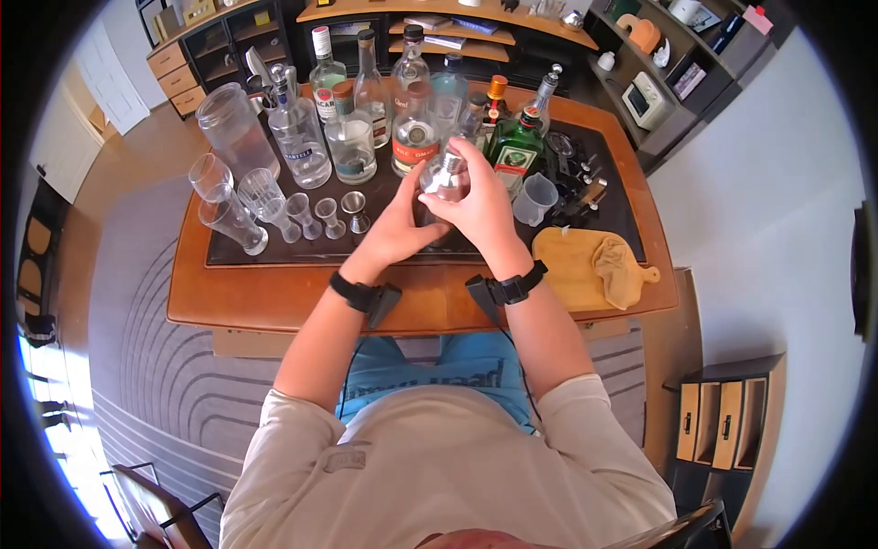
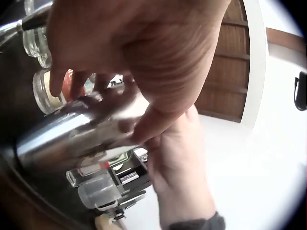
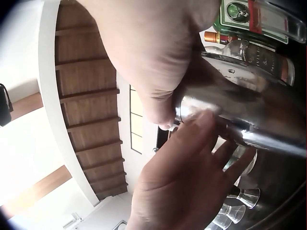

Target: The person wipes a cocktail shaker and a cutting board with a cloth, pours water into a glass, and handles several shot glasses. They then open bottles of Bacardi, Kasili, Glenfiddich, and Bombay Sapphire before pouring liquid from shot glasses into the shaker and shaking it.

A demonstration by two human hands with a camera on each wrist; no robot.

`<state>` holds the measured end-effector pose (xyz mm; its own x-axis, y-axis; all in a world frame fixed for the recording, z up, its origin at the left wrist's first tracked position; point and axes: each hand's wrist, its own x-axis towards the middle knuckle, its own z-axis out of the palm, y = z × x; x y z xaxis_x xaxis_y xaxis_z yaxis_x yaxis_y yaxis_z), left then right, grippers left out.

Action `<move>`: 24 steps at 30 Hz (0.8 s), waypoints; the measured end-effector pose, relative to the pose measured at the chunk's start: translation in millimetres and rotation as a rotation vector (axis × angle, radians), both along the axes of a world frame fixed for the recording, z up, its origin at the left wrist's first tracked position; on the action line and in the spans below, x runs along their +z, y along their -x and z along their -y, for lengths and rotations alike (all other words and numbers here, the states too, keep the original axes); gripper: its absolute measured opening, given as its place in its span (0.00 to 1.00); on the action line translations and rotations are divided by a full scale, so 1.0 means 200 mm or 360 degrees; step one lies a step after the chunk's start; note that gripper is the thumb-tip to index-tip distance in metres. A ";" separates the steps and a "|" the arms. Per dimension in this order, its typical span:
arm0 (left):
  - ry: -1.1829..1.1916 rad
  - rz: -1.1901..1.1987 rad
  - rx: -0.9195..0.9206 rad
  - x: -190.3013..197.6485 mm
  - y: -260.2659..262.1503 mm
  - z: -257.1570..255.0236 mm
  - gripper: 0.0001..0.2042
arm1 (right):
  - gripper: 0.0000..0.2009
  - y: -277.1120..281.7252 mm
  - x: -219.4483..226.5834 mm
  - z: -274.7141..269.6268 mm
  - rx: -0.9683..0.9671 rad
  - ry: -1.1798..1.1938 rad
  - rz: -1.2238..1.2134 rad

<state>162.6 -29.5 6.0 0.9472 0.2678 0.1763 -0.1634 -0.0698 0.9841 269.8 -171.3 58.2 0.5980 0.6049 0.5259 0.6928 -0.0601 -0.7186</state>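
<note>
A shiny metal cocktail shaker [image 1: 445,180] stands on the dark desk inlay in front of the bottles, between both hands. My left hand [image 1: 401,231] wraps the shaker's body from the left; in the right wrist view its fingers [image 3: 211,139] lie along the polished side. From above, my right hand [image 1: 483,197] grips the shaker's domed top, thumb on the near side and fingers reaching over to the small cap. In the left wrist view the shaker's body [image 2: 57,139] slants down to the dark surface. Part of the lid is hidden by the hands.
Several liquor bottles stand behind the shaker, including a green bottle [image 1: 517,146] on the right. Left are a glass pitcher [image 1: 236,128], glasses and a metal jigger [image 1: 358,212]. Right are a clear measuring cup [image 1: 535,199], black bar tools and a cutting board [image 1: 567,274] with a crumpled cloth [image 1: 620,267].
</note>
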 end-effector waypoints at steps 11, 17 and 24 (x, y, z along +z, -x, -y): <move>-0.0409 0.0283 0.0641 0.00 -0.13 0.14 0.47 | 0.17 -0.06 0.15 -0.03 -0.0044 -0.0343 0.0053; -0.0353 0.0310 0.0668 0.00 -0.12 0.14 0.47 | 0.22 -0.15 0.19 0.25 0.0038 -0.0939 -0.0418; -0.0292 0.0335 0.0653 -0.05 -0.15 0.14 0.49 | 0.18 -0.33 -0.24 0.84 -0.0679 -0.0788 -0.0381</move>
<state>192.0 -57.6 -3.8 0.7088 0.5578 0.4319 -0.2802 -0.3392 0.8980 334.8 -339.2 10.3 0.8640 0.0139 0.5032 0.5006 0.0824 -0.8618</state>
